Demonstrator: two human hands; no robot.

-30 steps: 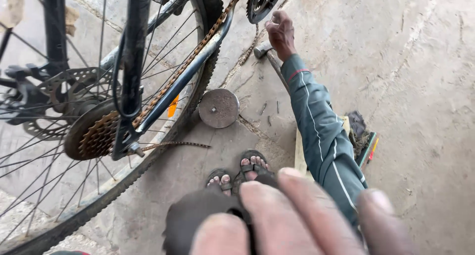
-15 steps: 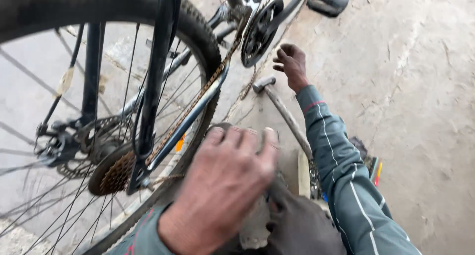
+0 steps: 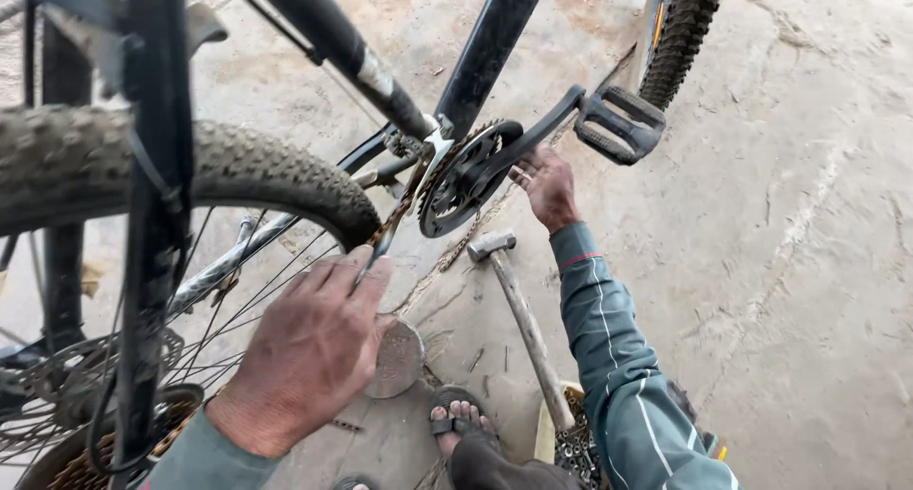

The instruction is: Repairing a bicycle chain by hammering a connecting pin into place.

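Note:
A black bicycle stands in front of me with its rear tyre [image 3: 238, 172] at the left and its chainring [image 3: 461, 181] in the middle. My left hand [image 3: 304, 352] reaches forward, back upward, fingers stretched out. Its fingertips rest by the rusty chain [image 3: 390, 229], just under the tyre. My right hand [image 3: 549, 188], in a teal sleeve with stripes, is curled under the black crank arm [image 3: 537, 129] next to the chainring. The black pedal [image 3: 620, 121] sits at the crank's far end, above that hand.
On the concrete floor a hammer [image 3: 521, 314] with a wooden handle lies below the chainring. A round metal disc [image 3: 398, 359] lies under my left hand. My sandalled foot [image 3: 461, 419] and a box of small metal parts [image 3: 571, 442] are at the bottom. The rear sprockets [image 3: 67, 457] show bottom left.
My right hand rose from the floor beside the hammer to the crank arm. My left hand moved away from the camera to the chain, and my view shifted towards the chainring.

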